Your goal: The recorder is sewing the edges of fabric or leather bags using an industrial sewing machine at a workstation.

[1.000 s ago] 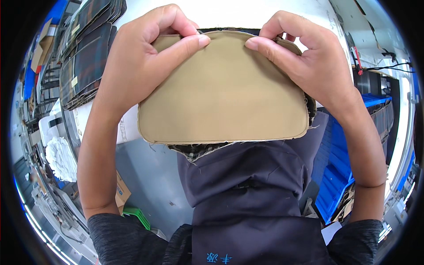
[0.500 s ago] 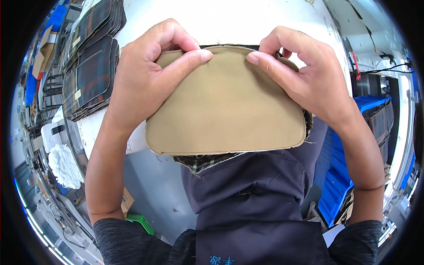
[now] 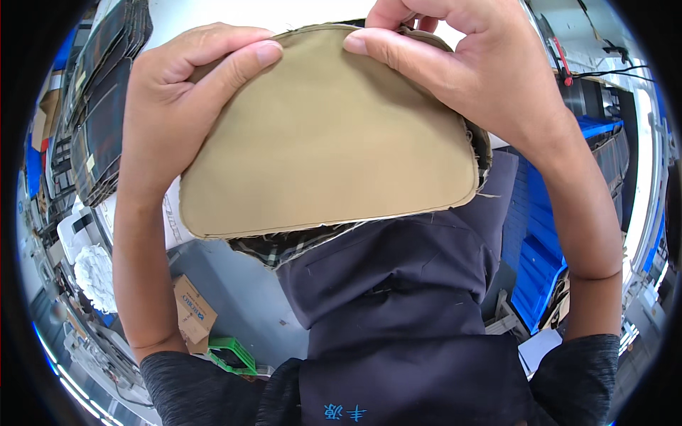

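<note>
A tan fabric panel [image 3: 334, 135] with rounded corners and a stitched edge hangs between my hands above my lap. Dark plaid fabric [image 3: 284, 245] shows behind it along the lower edge and at the right side, where loose threads stick out. My left hand [image 3: 185, 92] pinches the panel's upper left edge, thumb on the tan face and fingers behind. With thumb in front, my right hand [image 3: 455, 64] pinches the top edge right of the middle. The fingers behind the cloth are partly hidden.
Stacked dark plaid pieces [image 3: 106, 106] lie on the white table [image 3: 213, 13] at the left. Blue bins [image 3: 536, 284] stand at the right, low down. A cardboard box [image 3: 193, 312] and a green basket [image 3: 234, 355] are on the floor at the left. A white cloth bundle [image 3: 94, 277] is farther left.
Both hands have moved left and up in the picture with the tan panel, which now appears larger and slightly tilted. My left hand sits farther down its left edge, wider from my right hand.
</note>
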`<state>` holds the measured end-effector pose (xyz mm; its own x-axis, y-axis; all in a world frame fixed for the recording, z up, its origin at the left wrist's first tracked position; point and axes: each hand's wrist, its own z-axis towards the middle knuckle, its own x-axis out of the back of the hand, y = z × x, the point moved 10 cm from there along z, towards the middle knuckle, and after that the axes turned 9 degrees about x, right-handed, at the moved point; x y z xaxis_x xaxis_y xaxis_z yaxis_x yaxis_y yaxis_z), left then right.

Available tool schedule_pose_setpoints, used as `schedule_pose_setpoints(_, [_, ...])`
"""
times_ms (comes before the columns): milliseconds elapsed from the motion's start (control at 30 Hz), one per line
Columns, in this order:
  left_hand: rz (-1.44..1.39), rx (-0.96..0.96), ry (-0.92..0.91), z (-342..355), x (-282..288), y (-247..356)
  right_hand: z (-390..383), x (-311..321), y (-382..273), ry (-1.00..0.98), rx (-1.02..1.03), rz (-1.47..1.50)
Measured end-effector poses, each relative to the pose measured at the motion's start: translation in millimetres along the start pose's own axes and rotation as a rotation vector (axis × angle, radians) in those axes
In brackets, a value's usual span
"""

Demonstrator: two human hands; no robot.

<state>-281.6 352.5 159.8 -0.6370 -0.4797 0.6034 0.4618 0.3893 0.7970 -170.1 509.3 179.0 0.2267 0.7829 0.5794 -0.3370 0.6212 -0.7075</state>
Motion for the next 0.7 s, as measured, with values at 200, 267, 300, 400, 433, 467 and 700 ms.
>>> schedule_pose_setpoints(200, [0.032,-0.084,-0.055,2,-3,6,-13,0,-8,-0.324,-0.013,-0.35])
schedule_pose_setpoints(267, [0.026,-0.087,-0.047,1,1,6,-20,7,-9,-0.222,0.01,-0.272])
schedule_pose_setpoints(300, [0.024,-0.08,-0.044,0,2,6,-21,6,-7,-0.221,0.015,-0.279])
schedule_pose_setpoints(400, [-0.024,-0.046,-0.008,5,1,2,-23,16,-6,-0.107,0.061,-0.206])
schedule_pose_setpoints(433, [-0.023,-0.053,-0.006,5,1,3,-25,19,-3,-0.077,0.035,-0.182])
schedule_pose_setpoints(467, [-0.03,-0.044,-0.016,6,0,3,-26,23,-1,-0.046,0.01,-0.157])
schedule_pose_setpoints(700, [0.006,-0.038,-0.064,8,0,0,-31,26,12,-0.013,-0.106,-0.063])
